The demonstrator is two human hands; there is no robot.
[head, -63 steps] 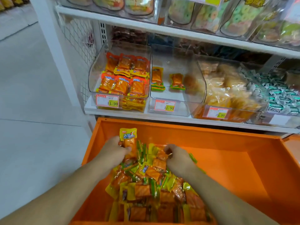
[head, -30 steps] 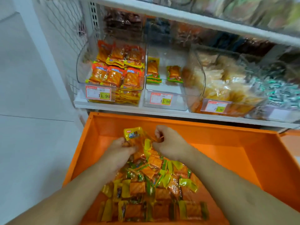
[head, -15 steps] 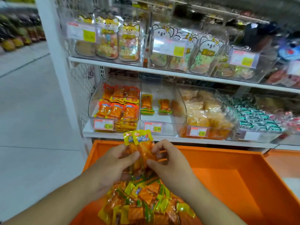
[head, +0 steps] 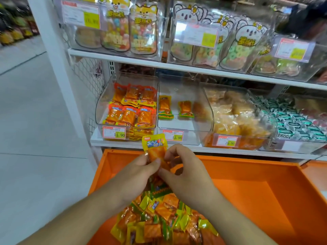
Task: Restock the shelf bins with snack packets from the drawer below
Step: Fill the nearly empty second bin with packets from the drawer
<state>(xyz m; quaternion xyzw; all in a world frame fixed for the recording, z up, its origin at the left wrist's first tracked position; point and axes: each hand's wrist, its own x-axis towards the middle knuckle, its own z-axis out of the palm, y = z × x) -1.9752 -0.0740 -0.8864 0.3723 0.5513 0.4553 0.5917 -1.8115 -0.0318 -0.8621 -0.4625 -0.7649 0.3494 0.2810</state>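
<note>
A: What sits nearest, at the bottom of the frame?

B: A heap of snack packets (head: 162,220), yellow, green and orange, lying in the orange drawer (head: 265,200), which fills the lower right of the frame.

A: And the hands?

B: Both meet just above that heap, at lower centre. The left hand (head: 136,174) pinches a held packet (head: 155,149) with thumb and forefinger clamped on its lower part. The right hand (head: 184,170) has its fingers curled in against the same packet from the right side, thumb tip touching it. Whether more than one packet is in that grip I cannot tell.

A: How does the packet stand?

B: Upright, its yellow top with blue lettering rising above the fingers, in front of the shelf edge.

A: Further back?

B: On the lower shelf (head: 123,143), at mid-frame, stand clear bins. The left bin (head: 104,110) is stacked with orange packets. The middle bin (head: 200,124), right beside it, holds only two packets, apart from each other, on its floor. To the right, a third bin (head: 208,138) is full of pale yellow snacks, and beyond it lie green-and-white wrapped sweets (head: 292,121).

A: And at the top?

B: The upper shelf (head: 123,58) carries clear boxes of candy bags with animal faces, price tags on their fronts.
</note>
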